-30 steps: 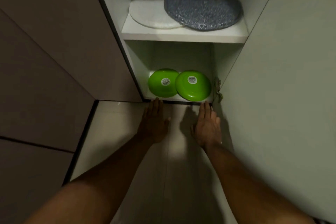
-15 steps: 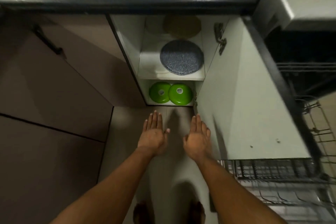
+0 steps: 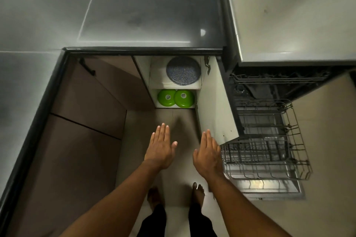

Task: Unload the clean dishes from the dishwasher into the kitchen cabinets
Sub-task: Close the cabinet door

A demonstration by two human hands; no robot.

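Head view looks down past a grey worktop (image 3: 146, 11) into an open cabinet (image 3: 174, 82) with two shelves. Its white door (image 3: 215, 106) swings out to the right and stands between the cabinet and the dishwasher (image 3: 273, 90), just beside the pulled-out lower rack (image 3: 269, 146). That wire rack shows no dishes that I can make out; a second rack (image 3: 277, 79) sits further inside the machine. On the upper shelf lies one speckled grey plate (image 3: 183, 71) over something white, of which only an edge shows. On the bottom shelf two green bowls (image 3: 175, 98) rest upside down, side by side and touching, each with a small round label. Brown cupboard fronts (image 3: 81, 113) run along the left. Both hands hover over the floor (image 3: 179, 119), well short of the bowls: the left hand (image 3: 160, 149) and the right hand (image 3: 208, 155) each have flat, straight fingers, palms down, holding nothing. Two bare feet (image 3: 198, 192) stand below.
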